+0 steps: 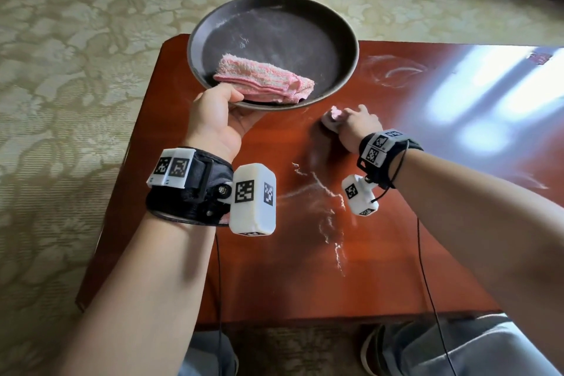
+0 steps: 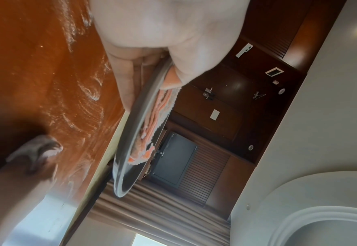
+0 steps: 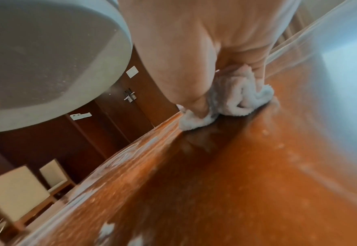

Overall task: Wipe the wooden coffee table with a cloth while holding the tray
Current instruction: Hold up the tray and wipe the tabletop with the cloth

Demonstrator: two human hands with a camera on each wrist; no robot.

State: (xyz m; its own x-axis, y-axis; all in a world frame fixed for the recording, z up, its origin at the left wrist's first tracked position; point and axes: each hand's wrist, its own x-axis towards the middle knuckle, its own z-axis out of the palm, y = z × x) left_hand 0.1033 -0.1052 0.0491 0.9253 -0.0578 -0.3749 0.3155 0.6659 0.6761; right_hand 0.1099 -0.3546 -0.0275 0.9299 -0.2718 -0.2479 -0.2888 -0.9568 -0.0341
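My left hand point(image 1: 221, 113) grips the near rim of a round dark tray point(image 1: 348, 49), thumb on top and fingers underneath, and holds it above the table's far left corner. A folded pink towel point(image 1: 262, 78) lies in the tray, seen edge-on in the left wrist view point(image 2: 158, 116). My right hand point(image 1: 357, 122) grips a bunched pale cloth point(image 1: 332, 117) and presses it on the red-brown wooden coffee table point(image 1: 396, 253); in the right wrist view the cloth point(image 3: 236, 101) sits under the fingers point(image 3: 196, 106) against the wood. The tray's underside point(image 3: 36, 66) hangs above left there.
White powdery streaks point(image 1: 329, 207) run across the tabletop near me, with fainter smears point(image 1: 393, 70) to the right of the tray. Patterned carpet point(image 1: 76, 85) surrounds the table. My knees point(image 1: 457, 348) are at the table's near edge. Window glare point(image 1: 488, 85) covers the right part.
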